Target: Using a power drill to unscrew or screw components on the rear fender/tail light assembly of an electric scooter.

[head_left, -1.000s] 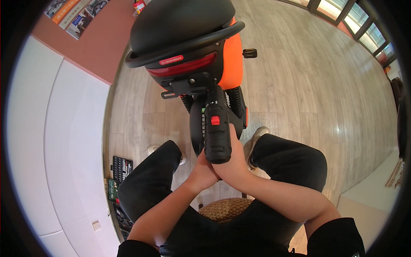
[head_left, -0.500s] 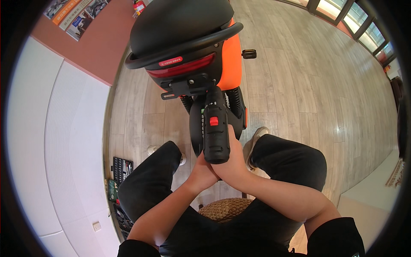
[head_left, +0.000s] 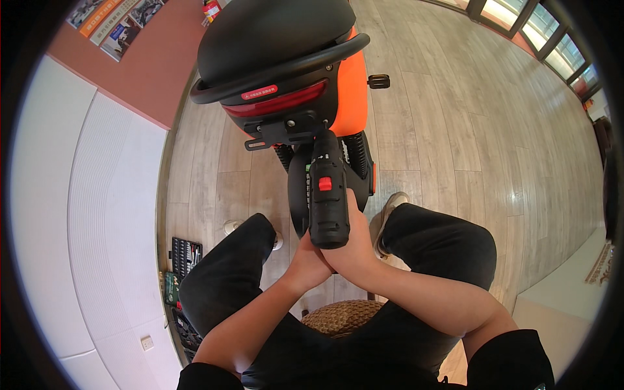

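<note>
A black cordless drill (head_left: 330, 211) with a red switch on top points away from me, held between both my hands. My right hand (head_left: 353, 244) is wrapped round its grip, the fingers mostly hidden under the body. Against it my left hand (head_left: 309, 261) closes from the other side, also largely hidden. The drill's nose meets the right end of a black metal bracket (head_left: 276, 130) below the red tail light (head_left: 279, 99) of an orange and black electric scooter (head_left: 351, 84). Whether the bit sits on a screw there I cannot tell.
Beside my left leg, along the white wall panel (head_left: 117, 195), lie an open socket set (head_left: 186, 255), a green box (head_left: 171, 288) and a black tool case (head_left: 186, 333). I sit on a woven stool (head_left: 341, 318). A pedal (head_left: 378, 81) juts from the scooter's right side.
</note>
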A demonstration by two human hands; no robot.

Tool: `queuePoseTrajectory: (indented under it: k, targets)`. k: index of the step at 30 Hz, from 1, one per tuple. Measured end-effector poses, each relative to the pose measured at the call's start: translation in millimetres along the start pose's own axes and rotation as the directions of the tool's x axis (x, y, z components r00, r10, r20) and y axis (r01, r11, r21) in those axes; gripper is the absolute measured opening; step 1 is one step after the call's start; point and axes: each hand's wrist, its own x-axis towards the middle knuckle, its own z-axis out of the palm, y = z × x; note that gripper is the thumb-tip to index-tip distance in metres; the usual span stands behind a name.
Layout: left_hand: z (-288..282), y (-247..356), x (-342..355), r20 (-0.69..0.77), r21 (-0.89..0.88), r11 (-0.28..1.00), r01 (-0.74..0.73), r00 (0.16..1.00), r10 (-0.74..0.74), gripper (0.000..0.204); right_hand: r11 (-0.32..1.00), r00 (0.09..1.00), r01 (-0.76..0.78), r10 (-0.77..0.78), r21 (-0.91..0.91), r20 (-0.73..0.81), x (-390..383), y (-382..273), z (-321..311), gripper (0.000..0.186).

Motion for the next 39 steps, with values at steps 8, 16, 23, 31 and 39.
queuePoseTrajectory:
  k: [8,16,23,31,39]
  targets:
    - [1.2,5.2,-1.0,0.008,0.010,0.998,0.064,0.998,-0.064,0.067,1.000,1.000,-0.005,0.005,-0.006,-0.002,-1.1,-0.5,-0.8,0.040]
    - [2.2,6.3,-2.1,0.015,0.010,0.999,0.031,0.999,-0.032,0.068,1.000,1.000,0.007,-0.007,0.017,-0.027,-2.1,0.0,-0.8,0.042]
    - [2.3,1.6,-3.7,-0.004,-0.054,0.998,0.013,1.000,-0.013,0.073,1.000,1.000,-0.010,0.010,0.011,0.011,-2.0,-3.6,-1.6,0.043]
    - [1.9,5.8,0.5,0.030,-0.007,0.997,0.077,0.997,-0.076,0.078,1.000,1.000,0.013,-0.013,-0.013,0.002,1.0,-1.6,-3.5,0.043]
    - [-0.3,-3.9,0.1,-0.001,-0.044,0.998,-0.035,0.999,0.035,0.074,0.999,1.000,0.010,-0.010,0.030,-0.014,-1.6,0.3,2.1,0.042]
